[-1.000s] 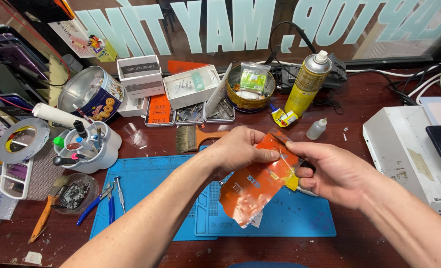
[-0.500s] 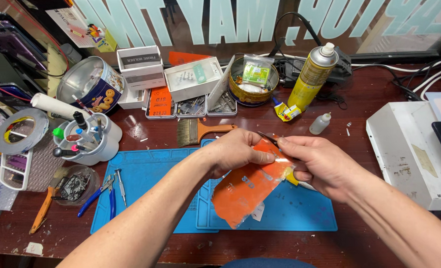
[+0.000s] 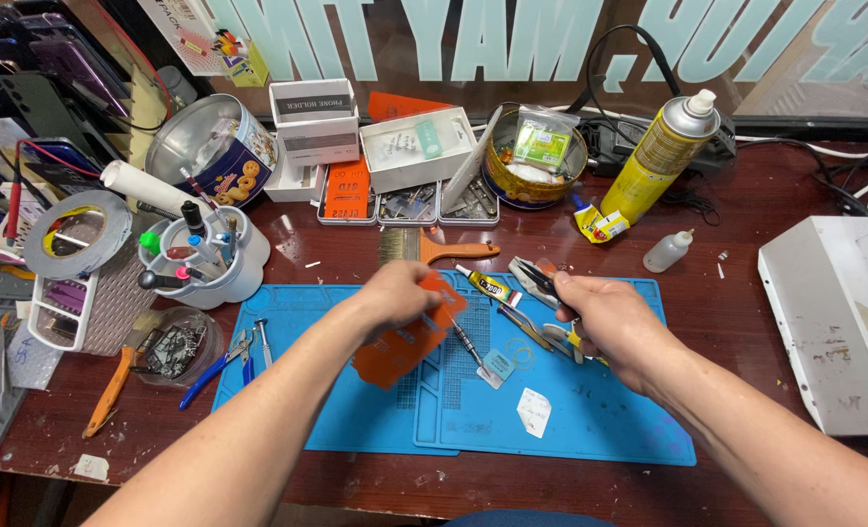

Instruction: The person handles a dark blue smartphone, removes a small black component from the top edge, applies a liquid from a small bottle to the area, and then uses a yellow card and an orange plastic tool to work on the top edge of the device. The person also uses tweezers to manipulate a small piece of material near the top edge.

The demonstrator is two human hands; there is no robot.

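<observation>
My left hand (image 3: 392, 294) grips an orange plastic pouch (image 3: 406, 337) by its upper end, just above a blue work mat (image 3: 590, 429). My right hand (image 3: 611, 322) sits to the right of it, fingers closed around a thin dark tool (image 3: 539, 277) with a yellow grip showing below the palm; whether it is tweezers or cutters I cannot tell. Between the hands lie a small glue tube (image 3: 483, 284), a slim screwdriver (image 3: 468, 344) and two small paper tags (image 3: 534, 411) on the mat.
Behind the mat lie a flat paintbrush (image 3: 434, 249), a yellow spray can (image 3: 662, 156), a small dropper bottle (image 3: 668, 251), tins and white boxes (image 3: 419, 146). A white pen cup (image 3: 204, 263), tape roll (image 3: 73, 234) and blue pliers (image 3: 221, 359) stand left. A white device (image 3: 844, 322) fills the right.
My hands have separated: the left keeps the orange pouch and has moved left and down, the right has drawn away to the right with the thin tool. The camera view has tilted slightly.
</observation>
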